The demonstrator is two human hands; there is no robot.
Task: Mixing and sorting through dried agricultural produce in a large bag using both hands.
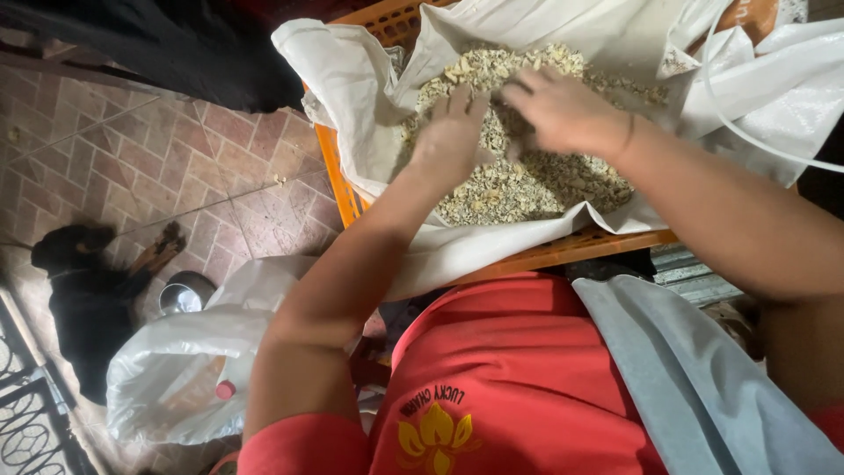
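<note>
Landmark: orange crate (536, 257), plastic, slatted.

1. White sack cloth (352, 97), draped over the crate as its liner, edges spilling past the rim. Soft and slack; it would likely slide if you tug it.
2. Heap of pale dried bits (536, 180), inside the crate on the cloth. Loose, light and crumbly by the look; you cannot pinch it. Take it by cupped scoops from the heap's top, or lift the cloth by its edges.
3. Your right hand (563, 110), over the far part of the heap, fingers curled down into the bits.
4. Your left hand (450, 132), just beside it, fingers spread flat on the heap, holding nothing you can see.
5. Steel bowl (183, 295), on the floor left of the crate.
</note>
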